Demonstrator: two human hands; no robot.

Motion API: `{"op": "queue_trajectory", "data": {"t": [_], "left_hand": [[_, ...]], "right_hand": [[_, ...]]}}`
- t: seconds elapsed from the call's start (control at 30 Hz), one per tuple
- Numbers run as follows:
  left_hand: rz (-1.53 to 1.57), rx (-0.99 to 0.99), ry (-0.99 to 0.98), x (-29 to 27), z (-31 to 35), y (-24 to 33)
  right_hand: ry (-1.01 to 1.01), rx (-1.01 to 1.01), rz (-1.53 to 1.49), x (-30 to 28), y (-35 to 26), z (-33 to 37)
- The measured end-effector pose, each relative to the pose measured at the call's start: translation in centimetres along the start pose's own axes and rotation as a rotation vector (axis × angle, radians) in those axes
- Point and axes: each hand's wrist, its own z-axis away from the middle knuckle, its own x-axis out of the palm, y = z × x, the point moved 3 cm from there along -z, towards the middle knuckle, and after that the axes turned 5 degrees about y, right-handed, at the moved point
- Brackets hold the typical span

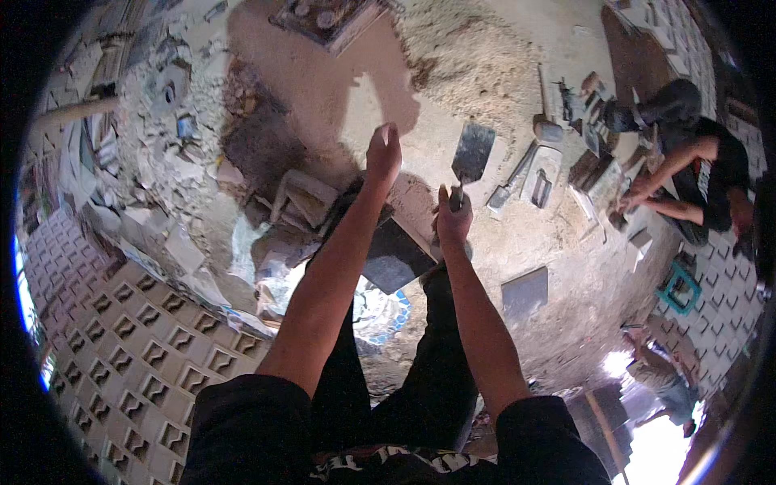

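My right hand (pixel 453 217) grips the handle of a trowel (pixel 474 151), its dark, flat, roughly rectangular blade pointing away from me over the sandy ground. Farther forward and to the left, my left hand (pixel 384 158) is held out with its fingers curled in. Whether something small sits in that hand I cannot make out. Below my hands, between my legs, lies a dark square slab (pixel 398 257), partly covered by my left forearm. Right of the trowel a long-handled flat tool (pixel 512 176) rests beside a pale hand float (pixel 541 176).
Broken rubble (pixel 182 153) covers the left side, with a pale block frame (pixel 303 200) near my left arm. A sand heap (pixel 473 61) lies ahead. A grey square tile (pixel 525 293) is at right. A co-worker (pixel 687 162) crouches farther right, near a teal frame (pixel 681 289). Patterned blocks (pixel 137 356) fill the lower left.
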Motion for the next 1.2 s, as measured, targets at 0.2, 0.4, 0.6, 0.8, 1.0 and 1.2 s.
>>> {"op": "queue_trajectory", "data": {"t": [0.2,0.4,0.6,0.8,1.0,1.2], "left_hand": [[0.066,0.045,-0.205,-3.9,11.0,7.5],[-0.152,0.179,-0.31,-12.5,18.0,5.5],[0.185,-0.206,-0.25,-20.5,29.1,11.3],[0.203,-0.259,-0.263,-20.8,30.4,8.6],[-0.563,0.213,-0.296,-21.2,24.0,-6.9],[-0.89,0.214,-0.265,-16.9,23.2,-16.7]], "right_hand": [[-0.016,0.28,-0.181,-6.6,0.7,9.3],[0.107,0.204,-0.12,-10.5,8.2,16.3],[0.185,0.117,0.087,-19.6,17.8,21.1],[0.216,0.226,-0.176,-19.9,22.8,20.8],[0.116,0.235,-0.283,-13.8,30.6,18.4],[0.134,0.246,-0.037,-10.3,37.2,15.4]]}}
